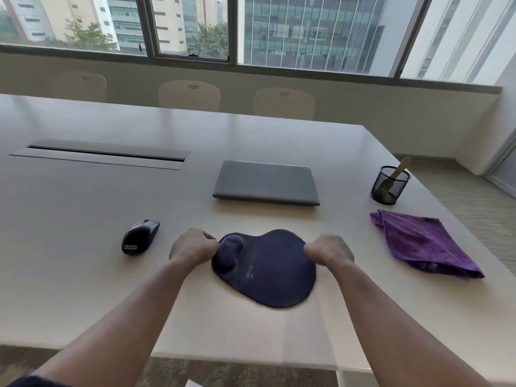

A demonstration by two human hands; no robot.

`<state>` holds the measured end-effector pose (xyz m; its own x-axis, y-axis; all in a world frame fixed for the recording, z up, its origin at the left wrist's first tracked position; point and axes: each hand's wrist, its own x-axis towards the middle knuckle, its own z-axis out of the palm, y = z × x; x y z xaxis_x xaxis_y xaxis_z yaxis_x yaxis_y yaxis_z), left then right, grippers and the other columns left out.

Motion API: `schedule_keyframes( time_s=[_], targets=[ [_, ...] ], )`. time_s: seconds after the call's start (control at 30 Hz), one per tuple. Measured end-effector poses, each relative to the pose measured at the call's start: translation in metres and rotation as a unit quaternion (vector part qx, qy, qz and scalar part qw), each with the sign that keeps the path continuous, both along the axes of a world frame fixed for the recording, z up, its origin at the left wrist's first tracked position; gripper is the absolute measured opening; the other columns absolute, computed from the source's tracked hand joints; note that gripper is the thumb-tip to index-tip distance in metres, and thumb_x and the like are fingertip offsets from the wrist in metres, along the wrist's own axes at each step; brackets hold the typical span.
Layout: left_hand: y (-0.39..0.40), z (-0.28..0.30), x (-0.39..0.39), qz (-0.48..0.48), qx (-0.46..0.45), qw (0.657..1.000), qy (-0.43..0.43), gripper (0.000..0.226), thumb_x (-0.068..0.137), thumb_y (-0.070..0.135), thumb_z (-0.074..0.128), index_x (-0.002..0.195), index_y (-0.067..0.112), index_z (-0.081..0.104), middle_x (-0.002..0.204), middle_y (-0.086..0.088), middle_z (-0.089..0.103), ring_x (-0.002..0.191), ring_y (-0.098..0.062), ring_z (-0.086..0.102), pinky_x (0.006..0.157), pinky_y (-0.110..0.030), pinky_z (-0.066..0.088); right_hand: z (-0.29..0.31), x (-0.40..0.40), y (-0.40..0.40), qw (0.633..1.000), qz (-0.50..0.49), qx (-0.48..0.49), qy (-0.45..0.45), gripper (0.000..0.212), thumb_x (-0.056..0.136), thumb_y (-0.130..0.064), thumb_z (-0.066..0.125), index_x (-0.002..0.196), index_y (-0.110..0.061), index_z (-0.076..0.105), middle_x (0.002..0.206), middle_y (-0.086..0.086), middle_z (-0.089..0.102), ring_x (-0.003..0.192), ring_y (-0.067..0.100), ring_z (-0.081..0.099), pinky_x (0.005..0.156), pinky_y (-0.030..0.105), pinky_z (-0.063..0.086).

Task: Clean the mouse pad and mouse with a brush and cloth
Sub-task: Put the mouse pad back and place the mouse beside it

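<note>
A dark blue mouse pad [268,272] with a raised wrist rest lies on the pale table in front of me. My left hand [194,247] pinches its left edge by the wrist rest, and my right hand [331,250] pinches its right edge. A dark mouse [140,236] sits on the table to the left, apart from the pad. A folded purple cloth [421,243] lies to the right. A brush with a wooden handle [402,166] stands in a black mesh cup [390,185] at the back right.
A shut grey laptop [265,182] lies behind the pad. A long cable slot [103,154] is set into the table [83,275] at the back left. Three chairs [190,94] stand along the far side below the windows. The table's right edge runs just past the cloth.
</note>
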<state>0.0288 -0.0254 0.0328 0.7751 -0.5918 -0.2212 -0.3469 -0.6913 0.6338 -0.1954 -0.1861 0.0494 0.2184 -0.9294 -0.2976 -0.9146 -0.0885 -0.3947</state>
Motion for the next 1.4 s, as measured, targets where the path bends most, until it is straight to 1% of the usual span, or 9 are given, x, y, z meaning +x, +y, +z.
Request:
schedule_keyframes(
  time_s=[0.07,0.2,0.33,0.47,0.57,0.87,1.07,1.23,1.4],
  targets=[
    [0.003,0.002,0.004,0.007,-0.004,0.999,-0.031,0.011,0.077,0.023,0.062,0.074,0.032,0.067,0.099,0.002,0.073,0.098,-0.024,0.065,0.083,-0.027,0.051,0.004,0.007,0.004,1.0,0.006,-0.012,-0.006,0.008,0.076,-0.017,0.053,0.068,-0.017,0.052,0.083,0.003,0.054,0.08,0.026,0.055,0.065,0.025,0.039],
    [0.014,0.009,0.021,0.014,-0.04,0.994,-0.101,0.009,0.081,0.03,0.062,0.086,0.033,0.068,0.097,0.004,0.073,0.097,-0.02,0.067,0.084,-0.028,0.052,0.013,0.035,0.016,0.998,0.026,-0.017,-0.056,0.008,0.077,-0.018,0.052,0.071,-0.016,0.057,0.089,0.006,0.062,0.08,0.026,0.057,0.065,0.025,0.041],
    [0.029,0.018,0.037,0.045,-0.112,0.977,-0.173,0.014,0.085,0.034,0.061,0.093,0.029,0.07,0.089,0.009,0.073,0.091,-0.019,0.067,0.077,-0.027,0.047,0.017,0.075,0.034,0.99,0.046,-0.021,-0.133,0.027,0.076,-0.022,0.055,0.097,-0.012,0.066,0.105,0.009,0.069,0.098,0.03,0.064,0.08,0.032,0.051],
    [0.056,0.022,0.055,0.102,-0.158,0.96,-0.209,0.012,0.086,0.035,0.059,0.09,0.029,0.069,0.088,0.009,0.071,0.088,-0.02,0.066,0.076,-0.029,0.048,0.018,0.118,0.059,0.981,0.075,-0.012,-0.179,0.024,0.075,-0.027,0.056,0.094,-0.015,0.063,0.098,0.003,0.067,0.09,0.025,0.061,0.075,0.03,0.049],
    [0.081,0.019,0.069,0.132,-0.178,0.949,-0.224,0.012,0.089,0.032,0.057,0.092,0.028,0.068,0.09,0.004,0.07,0.089,-0.021,0.065,0.072,-0.028,0.045,0.016,0.15,0.081,0.974,0.088,-0.008,-0.211,0.027,0.079,-0.034,0.054,0.098,-0.016,0.062,0.1,0.002,0.066,0.093,0.023,0.061,0.079,0.033,0.052],
    [0.138,-0.01,0.101,0.156,-0.111,0.952,-0.24,0.025,0.091,0.028,0.056,0.112,0.024,0.069,0.117,-0.005,0.069,0.11,-0.028,0.061,0.088,-0.036,0.049,0.001,0.221,0.135,0.967,0.116,0.001,-0.225,0.045,0.085,-0.047,0.056,0.109,-0.01,0.063,0.114,0.011,0.067,0.105,0.03,0.062,0.088,0.032,0.048],
    [0.155,-0.033,0.108,0.13,-0.055,0.961,-0.239,0.034,0.09,0.028,0.056,0.122,0.02,0.066,0.127,-0.007,0.065,0.115,-0.028,0.059,0.1,-0.037,0.042,-0.008,0.254,0.165,0.963,0.102,-0.007,-0.248,0.058,0.085,-0.054,0.058,0.124,-0.012,0.052,0.127,0.009,0.053,0.115,0.03,0.057,0.092,0.036,0.044],
    [0.159,-0.048,0.114,0.089,-0.021,0.966,-0.244,0.042,0.092,0.032,0.053,0.131,0.019,0.059,0.145,-0.007,0.051,0.136,-0.023,0.042,0.115,-0.038,0.027,-0.014,0.278,0.182,0.967,0.102,-0.026,-0.233,0.07,0.08,-0.06,0.062,0.126,-0.01,0.047,0.127,0.011,0.047,0.118,0.031,0.053,0.09,0.039,0.047],
    [0.16,-0.052,0.116,0.088,-0.025,0.97,-0.224,0.048,0.095,0.035,0.047,0.141,0.022,0.05,0.154,-0.002,0.04,0.145,-0.018,0.029,0.12,-0.033,0.015,-0.019,0.301,0.193,0.977,0.119,-0.037,-0.175,0.081,0.076,-0.063,0.066,0.13,-0.008,0.038,0.131,0.015,0.043,0.125,0.032,0.045,0.09,0.04,0.047]
  ],
)
